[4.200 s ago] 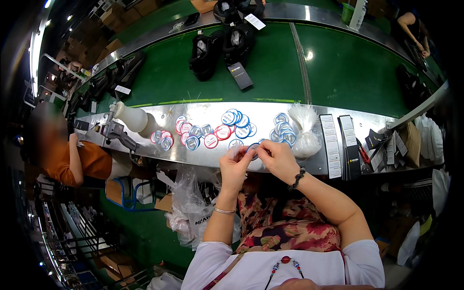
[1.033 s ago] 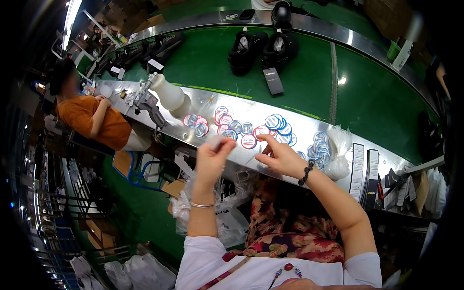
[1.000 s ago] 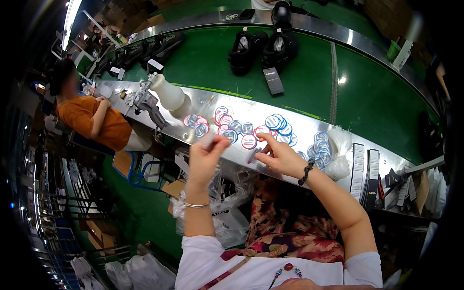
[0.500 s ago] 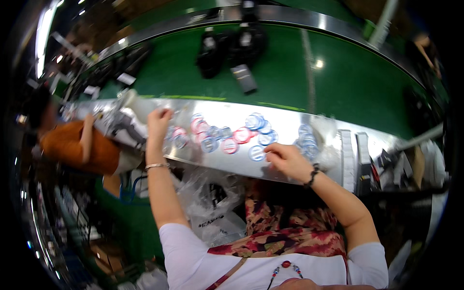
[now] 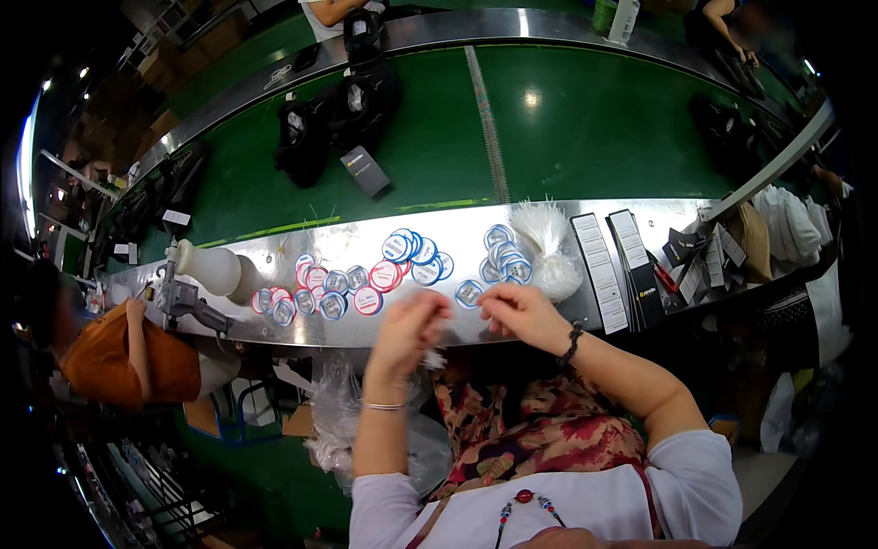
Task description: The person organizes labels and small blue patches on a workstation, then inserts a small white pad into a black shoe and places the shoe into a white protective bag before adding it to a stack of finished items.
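My left hand (image 5: 412,334) is smeared by motion over the near edge of the metal shelf. Its fingers look curled together, and a small whitish thing (image 5: 434,359) shows beneath them, too blurred to name. My right hand (image 5: 526,316) is closed in a pinch close to a single round blue-rimmed tag (image 5: 469,293) lying on the shelf. What its fingertips hold, if anything, I cannot make out. Left of that lie red-rimmed round tags (image 5: 368,300) and blue-rimmed round tags (image 5: 426,269) in loose overlapping groups. Another pile of blue-rimmed tags (image 5: 504,252) sits beyond my right hand.
A bundle of white plastic strings (image 5: 549,252) lies beside the right pile. Farther right are long white-and-black cards (image 5: 599,273) and red-handled scissors (image 5: 666,277). Black shoes (image 5: 352,110) and a dark card (image 5: 366,171) rest on the green belt. A person in orange (image 5: 128,352) is at left.
My left hand has come from the far left of the shelf to near my right hand. My right hand stays by the single tag. The whole view has shifted.
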`<state>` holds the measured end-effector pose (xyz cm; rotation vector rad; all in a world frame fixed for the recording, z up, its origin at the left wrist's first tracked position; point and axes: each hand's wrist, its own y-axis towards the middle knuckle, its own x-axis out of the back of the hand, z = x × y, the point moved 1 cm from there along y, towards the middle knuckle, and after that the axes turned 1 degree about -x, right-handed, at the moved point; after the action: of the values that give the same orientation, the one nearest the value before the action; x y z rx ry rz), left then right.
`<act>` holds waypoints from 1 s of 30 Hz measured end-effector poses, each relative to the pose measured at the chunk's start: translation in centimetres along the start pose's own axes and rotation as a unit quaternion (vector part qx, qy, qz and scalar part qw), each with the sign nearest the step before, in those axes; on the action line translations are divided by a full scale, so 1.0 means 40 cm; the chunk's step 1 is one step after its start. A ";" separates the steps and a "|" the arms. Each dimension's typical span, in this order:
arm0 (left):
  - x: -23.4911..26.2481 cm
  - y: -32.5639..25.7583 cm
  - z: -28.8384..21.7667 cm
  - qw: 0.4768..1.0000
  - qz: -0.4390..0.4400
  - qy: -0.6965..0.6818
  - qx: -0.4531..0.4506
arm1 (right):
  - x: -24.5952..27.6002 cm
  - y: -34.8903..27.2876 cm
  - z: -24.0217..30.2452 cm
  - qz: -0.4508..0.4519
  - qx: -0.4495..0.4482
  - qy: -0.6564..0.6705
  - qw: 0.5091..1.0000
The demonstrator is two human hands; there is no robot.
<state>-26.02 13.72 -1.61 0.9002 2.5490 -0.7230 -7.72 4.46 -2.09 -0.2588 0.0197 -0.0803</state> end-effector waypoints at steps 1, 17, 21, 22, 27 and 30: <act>-0.041 0.011 0.034 0.996 0.044 -0.057 0.046 | 0.019 -0.002 0.005 -0.017 -0.004 0.019 1.000; -0.297 0.046 0.216 0.992 0.025 -0.086 0.088 | 0.111 -0.152 -0.001 -0.291 0.372 -0.204 0.857; -0.347 0.057 0.257 0.998 0.032 -0.012 0.056 | 0.155 -0.204 0.036 -0.185 0.115 0.248 0.944; -0.361 0.065 0.261 0.998 0.041 0.011 0.038 | 0.187 -0.213 0.038 -0.182 0.130 0.307 0.925; -0.375 0.086 0.242 0.997 0.038 0.052 0.050 | 0.412 -0.280 0.010 -0.392 0.133 0.003 0.910; -0.403 0.103 0.252 0.992 0.064 0.087 0.065 | 0.495 -0.314 -0.041 -0.413 -0.050 -0.252 0.874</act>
<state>-9.92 3.00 -3.66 1.2068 2.5873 -0.8099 11.02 -9.68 -0.64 -0.3715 -0.6158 -0.8672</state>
